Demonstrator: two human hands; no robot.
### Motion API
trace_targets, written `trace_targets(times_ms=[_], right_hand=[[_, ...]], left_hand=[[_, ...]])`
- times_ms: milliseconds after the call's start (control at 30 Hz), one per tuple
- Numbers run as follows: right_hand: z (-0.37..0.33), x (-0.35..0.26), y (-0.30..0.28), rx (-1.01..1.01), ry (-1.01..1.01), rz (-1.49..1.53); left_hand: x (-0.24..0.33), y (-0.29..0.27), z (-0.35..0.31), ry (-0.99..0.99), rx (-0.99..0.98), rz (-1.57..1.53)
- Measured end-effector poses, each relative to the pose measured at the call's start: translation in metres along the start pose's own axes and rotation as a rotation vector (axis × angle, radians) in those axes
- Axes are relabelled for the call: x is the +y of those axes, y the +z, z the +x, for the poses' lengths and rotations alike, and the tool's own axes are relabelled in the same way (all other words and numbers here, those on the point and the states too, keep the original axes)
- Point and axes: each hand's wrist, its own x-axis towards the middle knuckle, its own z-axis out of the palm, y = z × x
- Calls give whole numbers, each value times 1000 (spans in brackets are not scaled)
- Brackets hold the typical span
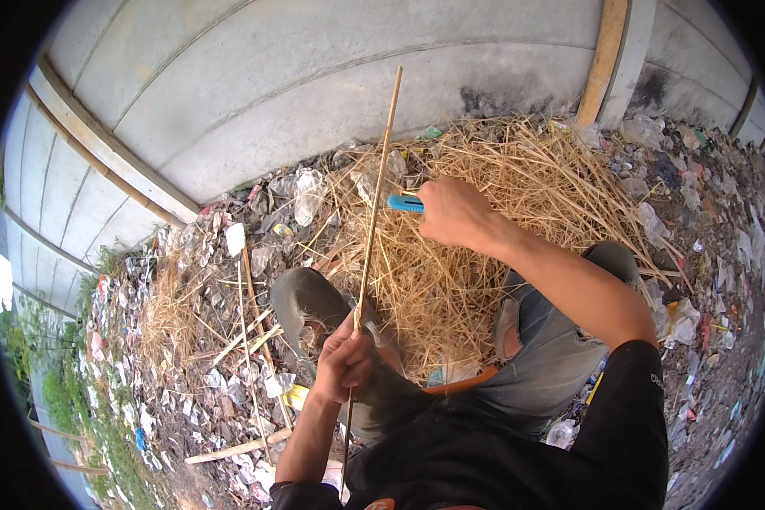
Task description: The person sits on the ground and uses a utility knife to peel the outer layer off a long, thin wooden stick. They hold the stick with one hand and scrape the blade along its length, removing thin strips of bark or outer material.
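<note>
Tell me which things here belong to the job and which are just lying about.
In use:
long thin stick, in the left fingers
blue tool, perhaps a cutter, in the right fingers
straw-like heap, possibly shavings

Lying about, apparently:
clear plastic scrap
white scrap
yellow scrap

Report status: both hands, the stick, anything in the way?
Left hand gripping thin stick. Right hand holding blue cutter beside it. Straw heap shows behind both, covering neither.
</note>
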Motion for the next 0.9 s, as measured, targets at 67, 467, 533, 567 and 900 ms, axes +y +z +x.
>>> trace_targets(times_ms=[67,467,533,567,900], right_hand=[[-7,-10,14,-25,-73,-23],[59,147,-30,273,484,101],[54,182,-53,374,603,133],[50,194,-63,374,648,104],[48,101,-55,443,268,531]], left_hand=[[-2,8,3,-8,40,79],[-30,-5,-42,-228,-4,107],[-44,-18,-71,-254,-108,188],[-48,-25,-84,-249,-172,257],[-26,-24,-26,-19,-234,-437]])
